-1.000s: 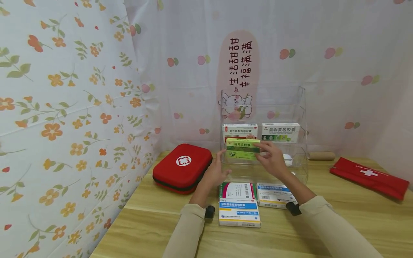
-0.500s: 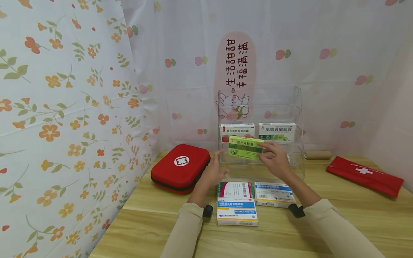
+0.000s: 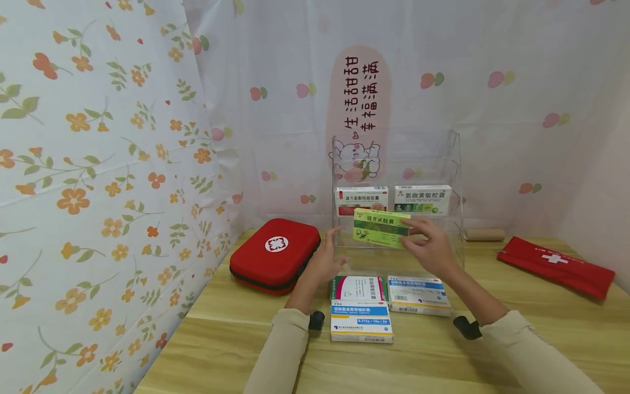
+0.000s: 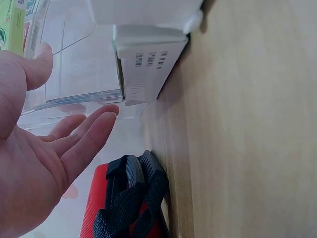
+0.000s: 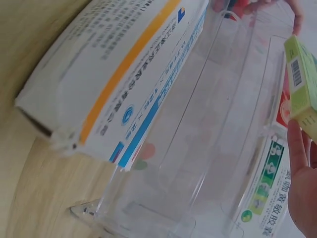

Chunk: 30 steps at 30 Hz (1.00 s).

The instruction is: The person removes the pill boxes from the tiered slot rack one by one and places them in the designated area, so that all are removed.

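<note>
My right hand (image 3: 433, 249) pinches a yellow-green medicine box (image 3: 376, 227) at its right end, fingers above and thumb below. The box is tilted slightly, its left end higher, in front of the clear tiered rack (image 3: 423, 164). In the right wrist view its barcode end shows beside the fingers (image 5: 297, 153). By the rack's left side, my left hand (image 3: 322, 262) is held with fingers extended and thumb apart, nothing in it. The left wrist view shows its open palm (image 4: 34, 173) beside the rack's edge. Behind the green box, a red-and-white box (image 3: 361, 198) is partly covered.
A white-and-green box (image 3: 422, 200) stands on the same tier, to the right. Below are a pink-and-green box (image 3: 361, 289) and two blue-and-white boxes (image 3: 361, 323). A red first-aid case (image 3: 273, 251) lies left, a red pouch (image 3: 556, 262) and brown roll (image 3: 484, 235) right.
The right hand has moved the green box to the right, away from the left hand, and its left end now sits higher. The left hand stays by the rack's left side.
</note>
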Each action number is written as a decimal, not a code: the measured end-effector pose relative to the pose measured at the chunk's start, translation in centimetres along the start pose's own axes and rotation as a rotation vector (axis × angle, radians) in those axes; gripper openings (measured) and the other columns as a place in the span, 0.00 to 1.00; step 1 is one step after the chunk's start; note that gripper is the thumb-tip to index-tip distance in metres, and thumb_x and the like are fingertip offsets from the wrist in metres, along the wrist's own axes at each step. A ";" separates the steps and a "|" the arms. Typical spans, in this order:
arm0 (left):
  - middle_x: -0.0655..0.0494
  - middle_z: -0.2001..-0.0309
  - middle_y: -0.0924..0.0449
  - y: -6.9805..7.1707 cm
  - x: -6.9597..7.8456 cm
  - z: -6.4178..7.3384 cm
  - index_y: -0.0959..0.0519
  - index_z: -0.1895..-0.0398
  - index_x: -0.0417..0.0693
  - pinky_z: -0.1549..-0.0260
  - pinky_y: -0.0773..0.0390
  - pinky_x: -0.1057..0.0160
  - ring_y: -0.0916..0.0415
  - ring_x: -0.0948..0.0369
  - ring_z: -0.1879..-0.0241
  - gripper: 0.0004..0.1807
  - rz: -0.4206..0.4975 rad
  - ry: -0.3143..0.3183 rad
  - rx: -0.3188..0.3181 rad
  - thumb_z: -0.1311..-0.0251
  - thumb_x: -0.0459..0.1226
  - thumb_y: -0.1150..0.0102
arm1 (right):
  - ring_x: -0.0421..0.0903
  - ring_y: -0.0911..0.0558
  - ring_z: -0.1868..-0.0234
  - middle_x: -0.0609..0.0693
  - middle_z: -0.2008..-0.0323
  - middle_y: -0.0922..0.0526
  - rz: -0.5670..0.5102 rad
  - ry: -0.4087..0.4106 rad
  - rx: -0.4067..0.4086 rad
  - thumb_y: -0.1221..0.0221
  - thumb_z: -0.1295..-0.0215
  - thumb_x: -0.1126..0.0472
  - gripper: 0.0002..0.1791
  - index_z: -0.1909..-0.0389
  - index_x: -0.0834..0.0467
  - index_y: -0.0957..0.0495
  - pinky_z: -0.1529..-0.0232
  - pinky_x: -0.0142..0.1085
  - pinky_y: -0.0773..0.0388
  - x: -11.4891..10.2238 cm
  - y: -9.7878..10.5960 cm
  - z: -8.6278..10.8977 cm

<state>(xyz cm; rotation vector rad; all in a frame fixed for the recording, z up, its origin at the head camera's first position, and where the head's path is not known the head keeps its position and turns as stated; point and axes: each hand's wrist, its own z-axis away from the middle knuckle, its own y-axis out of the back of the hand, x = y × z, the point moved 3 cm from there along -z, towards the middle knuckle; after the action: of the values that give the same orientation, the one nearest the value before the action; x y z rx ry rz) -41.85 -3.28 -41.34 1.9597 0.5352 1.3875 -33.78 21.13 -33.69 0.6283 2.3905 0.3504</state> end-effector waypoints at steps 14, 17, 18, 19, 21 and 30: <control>0.39 0.31 0.36 0.0 0.0 -0.2 0.58 0.25 0.72 0.45 0.25 0.43 0.26 0.44 0.44 0.48 -0.002 -0.037 0.011 0.36 0.39 0.35 | 0.36 0.21 0.59 0.65 0.52 0.21 0.018 0.039 -0.001 0.34 0.48 0.81 0.23 0.48 0.73 0.22 0.62 0.22 0.21 -1.3 1.8 1.2; 0.40 0.32 0.36 0.0 0.0 -0.2 0.57 0.25 0.70 0.45 0.25 0.42 0.27 0.44 0.43 0.47 0.002 -0.037 0.013 0.36 0.39 0.35 | 0.36 0.21 0.59 0.64 0.53 0.21 0.014 0.029 -0.012 0.34 0.48 0.81 0.24 0.47 0.73 0.22 0.63 0.22 0.21 -1.4 2.2 1.4; 0.40 0.32 0.36 0.0 0.0 -0.2 0.57 0.25 0.70 0.45 0.25 0.42 0.27 0.44 0.43 0.47 0.003 -0.038 0.014 0.36 0.38 0.35 | 0.35 0.21 0.59 0.64 0.53 0.21 0.015 0.024 -0.015 0.34 0.48 0.81 0.24 0.47 0.73 0.22 0.63 0.22 0.21 -1.5 2.4 1.4; 0.40 0.31 0.36 0.0 0.0 -0.2 0.57 0.25 0.69 0.45 0.25 0.42 0.27 0.44 0.42 0.47 0.005 -0.039 0.014 0.36 0.38 0.35 | 0.35 0.21 0.59 0.63 0.54 0.21 0.019 0.020 -0.017 0.34 0.48 0.81 0.24 0.47 0.73 0.22 0.64 0.21 0.21 -1.5 2.5 1.5; 0.40 0.31 0.37 0.0 0.0 -0.2 0.57 0.25 0.69 0.46 0.25 0.42 0.27 0.44 0.43 0.47 0.007 -0.041 0.012 0.36 0.39 0.35 | 0.35 0.21 0.60 0.63 0.55 0.21 0.021 0.014 -0.021 0.34 0.48 0.81 0.24 0.47 0.73 0.22 0.64 0.21 0.21 -1.6 2.8 1.8; 0.39 0.31 0.37 0.1 -0.2 -0.3 0.57 0.25 0.70 0.47 0.24 0.42 0.26 0.44 0.44 0.47 0.000 -0.052 0.012 0.36 0.40 0.35 | 0.32 0.21 0.59 0.63 0.55 0.22 -0.021 -0.025 -0.037 0.34 0.49 0.83 0.26 0.46 0.74 0.23 0.66 0.22 0.21 -0.4 3.4 3.4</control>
<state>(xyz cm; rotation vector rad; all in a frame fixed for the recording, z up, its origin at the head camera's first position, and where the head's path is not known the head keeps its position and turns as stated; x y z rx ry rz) -42.23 -3.39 -41.35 1.9997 0.5201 1.3324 -30.12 24.18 -34.76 0.5869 2.3595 0.3745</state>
